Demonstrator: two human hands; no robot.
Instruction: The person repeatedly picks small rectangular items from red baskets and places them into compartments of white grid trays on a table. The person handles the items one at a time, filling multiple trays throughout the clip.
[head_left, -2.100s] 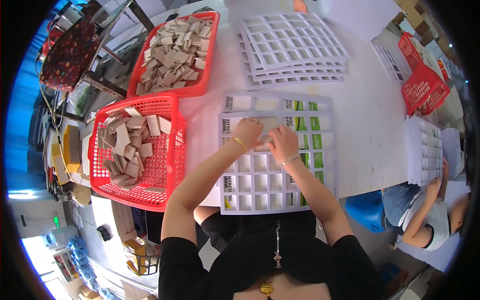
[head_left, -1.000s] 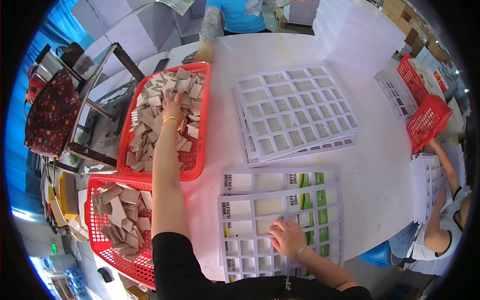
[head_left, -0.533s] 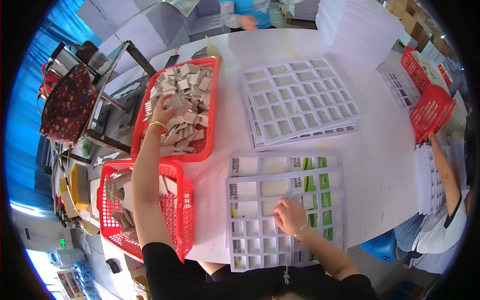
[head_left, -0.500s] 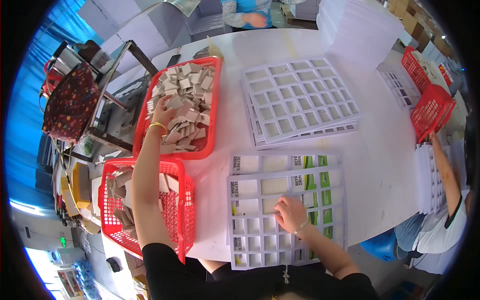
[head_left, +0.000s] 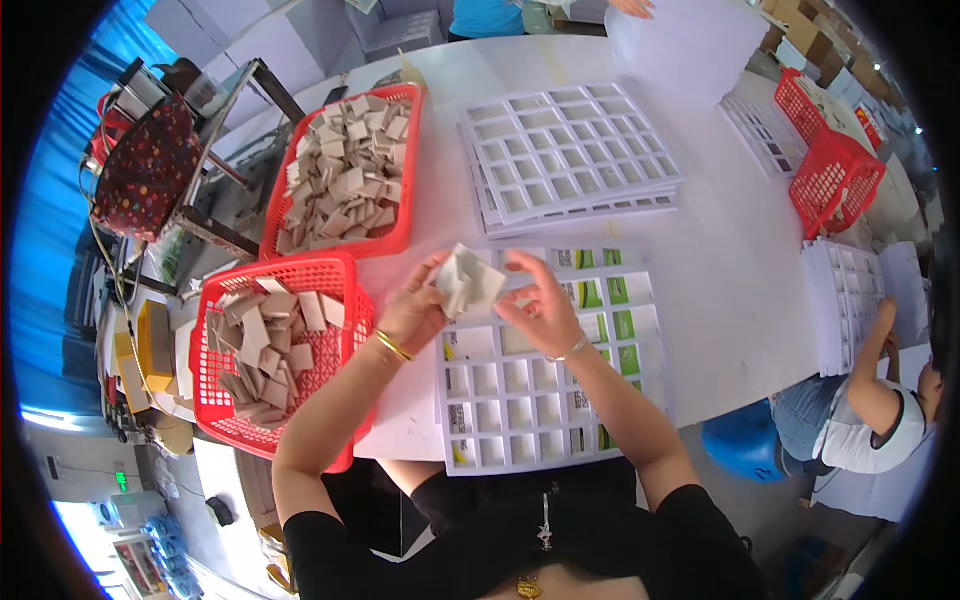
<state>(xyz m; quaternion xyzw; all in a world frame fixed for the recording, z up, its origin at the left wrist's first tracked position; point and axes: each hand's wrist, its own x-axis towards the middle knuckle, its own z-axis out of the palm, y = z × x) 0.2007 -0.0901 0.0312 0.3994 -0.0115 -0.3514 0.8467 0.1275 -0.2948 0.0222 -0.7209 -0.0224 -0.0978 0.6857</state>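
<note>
Over the near grid sheet, my left hand [head_left: 412, 312] is closed round a small stack of flat grey-white square pieces [head_left: 470, 282]. My right hand [head_left: 541, 312] faces it with thumb and fingers apart, its fingertips close to the edge of the stack; whether they touch it I cannot tell. Below both hands lies a white grid sheet [head_left: 486, 418] with rectangular openings, green and dark print showing at some of them. It rests on at least one similar sheet. Many like pieces fill a far red basket [head_left: 413, 150], and fewer lie in a near red basket [head_left: 362, 345].
More white grid sheets [head_left: 560, 150] are piled farther back on the white table [head_left: 730, 300]. At right are another red basket [head_left: 835, 180], upright sheets [head_left: 850, 300] and a seated co-worker [head_left: 870, 420]. A tall white stack [head_left: 685, 50] stands at the back.
My left hand has come out of the far basket with several pieces and moved right. My right hand has lifted off the grid sheet toward it. The whole view has shifted slightly.
</note>
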